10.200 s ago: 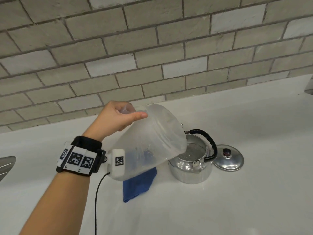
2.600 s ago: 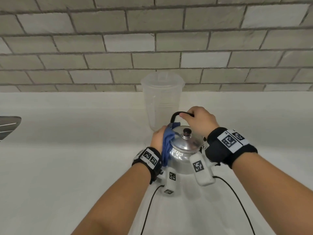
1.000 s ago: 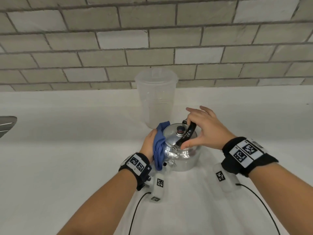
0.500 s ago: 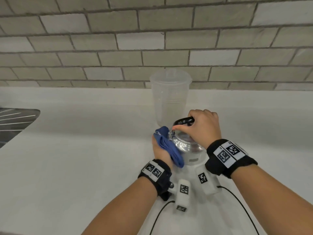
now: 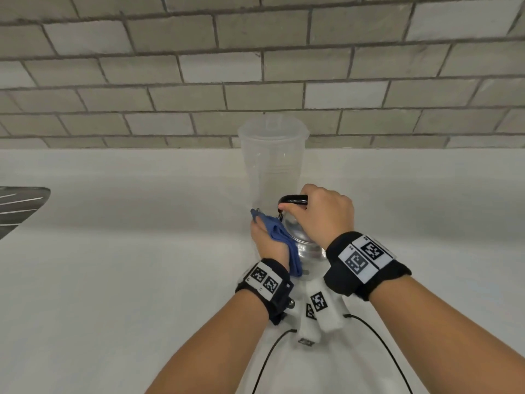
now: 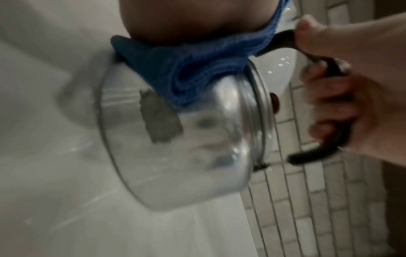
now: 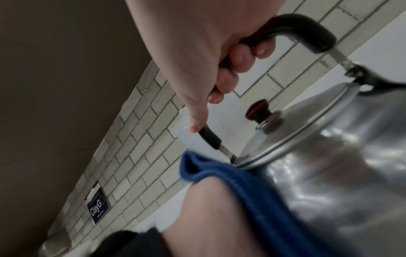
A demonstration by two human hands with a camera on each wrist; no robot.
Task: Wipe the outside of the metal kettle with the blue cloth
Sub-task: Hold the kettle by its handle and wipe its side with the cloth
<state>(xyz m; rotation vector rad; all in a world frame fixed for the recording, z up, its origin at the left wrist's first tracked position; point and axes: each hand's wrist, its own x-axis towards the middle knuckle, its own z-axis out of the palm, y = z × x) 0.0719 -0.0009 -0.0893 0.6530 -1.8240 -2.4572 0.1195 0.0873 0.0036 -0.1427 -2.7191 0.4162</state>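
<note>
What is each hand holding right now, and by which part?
The right hand grips the metal kettle by its black handle. The left hand presses the blue cloth against the kettle's side.

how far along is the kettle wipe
Done: lid is on. In hand: right hand grips the black handle; left hand presses the blue cloth against the metal kettle by its rim. Left: the lower wall looks uncovered.
</note>
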